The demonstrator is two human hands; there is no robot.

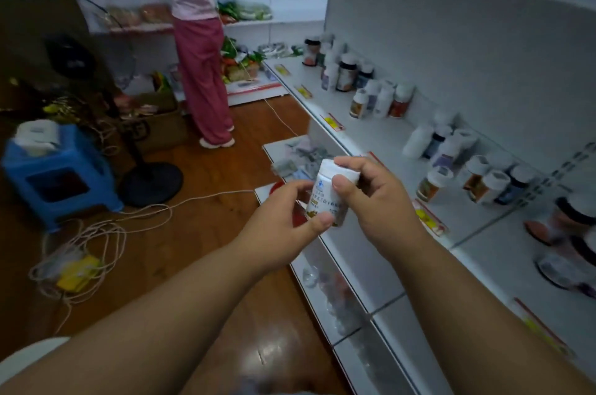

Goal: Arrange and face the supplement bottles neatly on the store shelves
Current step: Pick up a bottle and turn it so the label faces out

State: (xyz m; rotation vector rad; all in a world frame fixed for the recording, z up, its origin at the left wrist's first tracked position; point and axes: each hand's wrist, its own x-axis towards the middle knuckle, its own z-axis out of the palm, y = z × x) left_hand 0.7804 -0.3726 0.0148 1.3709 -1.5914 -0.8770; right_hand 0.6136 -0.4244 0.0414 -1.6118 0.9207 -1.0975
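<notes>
Meanwhile, at the far left, a blue plastic stool (61, 175) stood on the wooden floor (200, 233) beside a black standing fan (80, 72), with pale cable (96, 233) looped around a yellow power strip (79, 272). Behind them, a person in a pink top and rose trousers (200, 72) faced a back shelf of packaged goods. At centre, the left hand (283, 217) pinched the lower part of a white supplement bottle (327, 191) between thumb and fingers, while the right hand (377, 194) gripped its cap end, thumb pressed on the front. Both hands held the bottle in the air, in front of the white store shelf (387, 143) and apart from it. To the right, clusters of supplement bottles (380, 101) stood unevenly along that shelf, some lying on their sides, with yellow price tags (332, 122) on its front edge.
</notes>
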